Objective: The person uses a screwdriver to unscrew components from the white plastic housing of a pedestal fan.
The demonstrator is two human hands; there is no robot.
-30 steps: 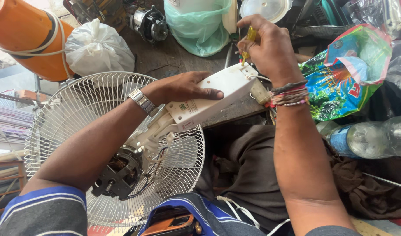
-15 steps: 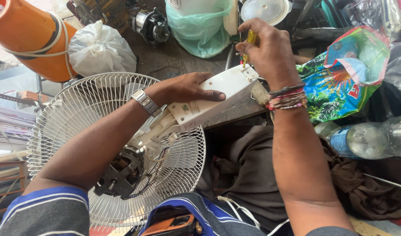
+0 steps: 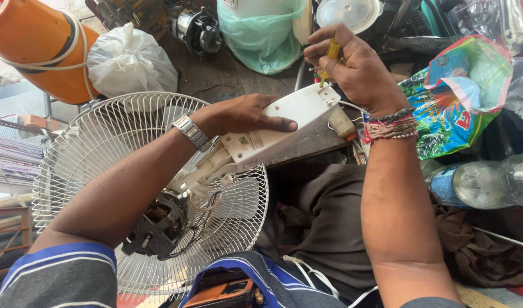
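Both hands work at frame centre: left hand (image 3: 244, 116) presses flat on the white fan base (image 3: 284, 122), right hand (image 3: 352, 68) clamps a yellow screwdriver (image 3: 330, 57) at its end, apparently mid-screw, needing steady downward turning next

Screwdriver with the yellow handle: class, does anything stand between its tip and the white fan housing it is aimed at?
Nothing visible does. The right hand holds the screwdriver straight down onto the end of the white housing, which the left hand steadies from above.
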